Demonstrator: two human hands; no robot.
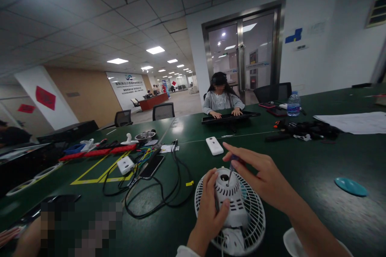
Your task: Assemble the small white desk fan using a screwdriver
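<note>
While the right grip (pixel 267 174) steers: its fingertips are pinched nearly together about the dark, purplish handle of a slim metal-shafted screwdriver (pixel 230 174).
Left grip (pixel 207 213): thumb and fingers curve apart around the slotted motor housing of a white plastic round fan (pixel 237 219).
Fan position: grille down on the dark green worktop (pixel 163 237), housing uppermost; screwdriver tip at the housing, just beside its round dark opening.
Handling, fan: judged light, stiff and smooth, liable to rock or turn; hold by the housing, since the thin grille ribs may bend.
Handling, screwdriver: judged light and rigid; hold by the handle.
Count, held: one fan, one screwdriver.
Count, worktop: two white round-cornered boxes (pixel 214 146), one beyond the fan, one near a flat black phone (pixel 152 166); one phone; one teal oval object (pixel 351 186); one clear plastic bottle (pixel 293 104).
Opposite: one seated person (pixel 223 102).
</note>
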